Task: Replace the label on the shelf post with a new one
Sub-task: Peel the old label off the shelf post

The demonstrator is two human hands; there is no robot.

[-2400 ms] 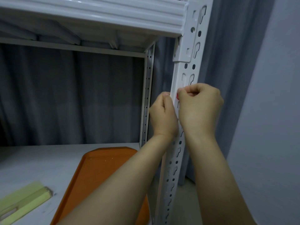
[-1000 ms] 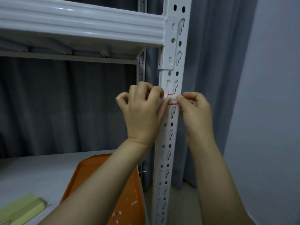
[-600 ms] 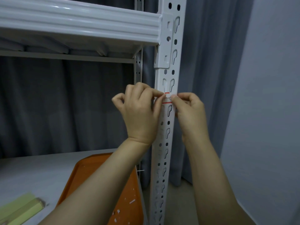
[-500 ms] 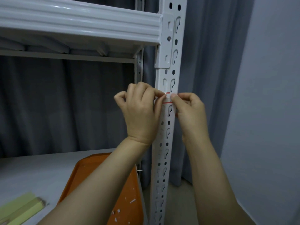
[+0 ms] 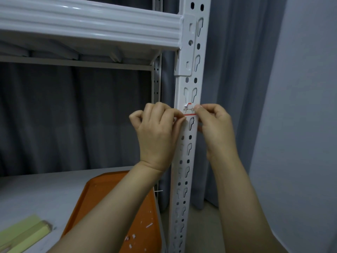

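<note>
Red-edged paper label [image 5: 189, 111] on white slotted steel post [image 5: 187, 161], pinched by left hand [image 5: 158, 132] and right hand [image 5: 215, 128], may tear if peeled unevenly.

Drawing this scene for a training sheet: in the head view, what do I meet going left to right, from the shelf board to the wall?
Yellow-green pack → orange tray → left hand → label → right hand → grey wall.

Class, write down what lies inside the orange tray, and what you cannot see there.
Small white scraps lie on the floor of the tray, towards its right side. The left forearm covers much of the tray, so anything beneath it is hidden.
</note>
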